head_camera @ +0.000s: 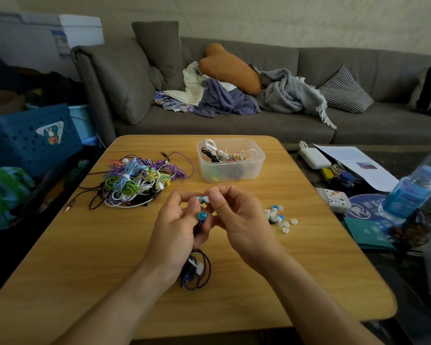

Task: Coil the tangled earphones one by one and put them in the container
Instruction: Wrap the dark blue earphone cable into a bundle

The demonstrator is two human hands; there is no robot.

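At frame centre, above the light wooden table (pixel 234 295), the left hand (pixel 177 230) and right hand (pixel 237 220) pinch the teal buds of a dark purple earphone (pixel 201 216); its cord dangles, loosely looped, below the left palm. Feather-light, limp and snag-prone, it looks best held at the buds. The clear plastic container (pixel 230 160) stands at upper centre, beside the multicoloured tangle of earphones (pixel 135 181).

Beyond your wooden table's (pixel 234 302) far edge stands a grey sofa (pixel 309 125) heaped with an orange cushion (pixel 230 67), a purple garment (pixel 222 99) and a grey fringed blanket (pixel 291 92). Off its left edge you have a blue perforated crate (pixel 30 140). Off its right edge a water bottle (pixel 408 192) lies tilted near some papers (pixel 358 165) and a white charger (pixel 314 158).
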